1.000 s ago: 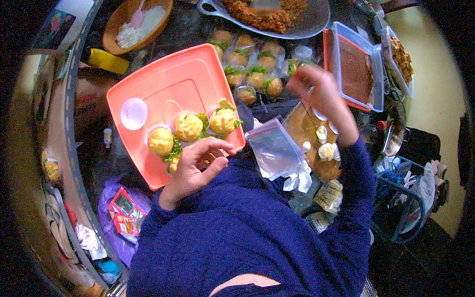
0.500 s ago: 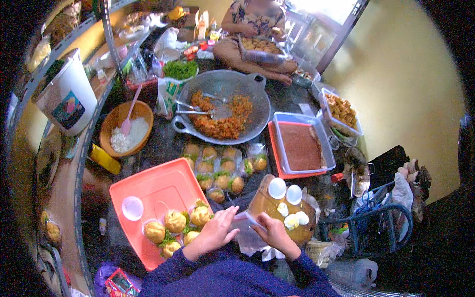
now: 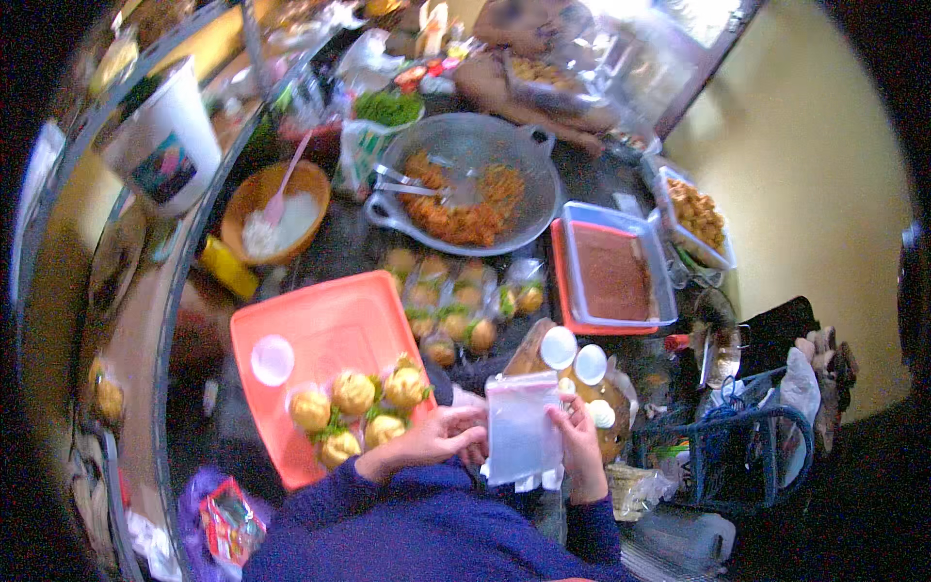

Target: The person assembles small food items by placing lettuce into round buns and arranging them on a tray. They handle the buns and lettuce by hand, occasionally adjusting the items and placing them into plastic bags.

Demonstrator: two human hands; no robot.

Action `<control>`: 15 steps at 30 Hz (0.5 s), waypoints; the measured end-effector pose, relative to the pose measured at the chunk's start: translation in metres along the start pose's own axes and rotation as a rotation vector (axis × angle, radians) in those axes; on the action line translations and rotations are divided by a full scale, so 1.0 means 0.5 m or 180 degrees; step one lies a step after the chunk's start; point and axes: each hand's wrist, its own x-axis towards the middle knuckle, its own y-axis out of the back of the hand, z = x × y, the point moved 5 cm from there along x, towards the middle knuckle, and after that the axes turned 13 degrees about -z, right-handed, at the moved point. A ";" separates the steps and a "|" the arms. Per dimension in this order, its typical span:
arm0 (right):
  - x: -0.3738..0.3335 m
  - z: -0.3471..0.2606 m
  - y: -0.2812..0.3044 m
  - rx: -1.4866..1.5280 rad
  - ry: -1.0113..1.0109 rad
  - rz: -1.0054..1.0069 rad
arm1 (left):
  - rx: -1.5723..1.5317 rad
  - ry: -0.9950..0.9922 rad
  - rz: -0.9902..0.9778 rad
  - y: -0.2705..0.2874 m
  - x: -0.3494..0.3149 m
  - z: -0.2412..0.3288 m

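Note:
My right hand (image 3: 582, 444) pinches the right edge of a clear plastic bag (image 3: 524, 436), which hangs upright and flat with a pinkish strip along its top. My left hand (image 3: 444, 436) is beside the bag's left edge, fingers loosely bent and apart, with nothing seen in it. Left of that hand, several golden filled buns (image 3: 351, 392) with green leaves sit on an orange tray (image 3: 320, 310), along with a small pale cup (image 3: 272, 360). Behind the bag is a wooden board (image 3: 529, 351) bearing two white cups (image 3: 559, 347) and pieces of boiled egg (image 3: 600, 414), partly hidden.
Several packed buns (image 3: 451, 315) lie beyond the tray. A large metal wok (image 3: 543, 189) holds orange filling and utensils. Nearby are an orange bowl (image 3: 312, 179), a clear tub (image 3: 611, 276) of brown contents and a blue rack (image 3: 776, 427). Another person (image 3: 533, 34) sits at the back.
My right hand has raised the plastic bag upright, so its flat side now shows. My left hand has drawn lower, beside it. The whole view has shifted, with objects appearing further right and up.

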 end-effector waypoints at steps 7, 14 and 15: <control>-0.016 0.026 -0.029 -0.0925 -0.0582 -0.0762 | 0.1322 0.0356 0.0062 -0.030 -0.034 0.027; 0.016 0.004 -0.034 -0.0857 -0.0460 -0.0351 | 0.1170 -0.0003 0.0085 -0.037 -0.044 0.041; 0.026 0.003 -0.036 -0.0682 -0.0392 -0.0272 | 0.0938 -0.0014 0.0142 -0.032 -0.043 0.041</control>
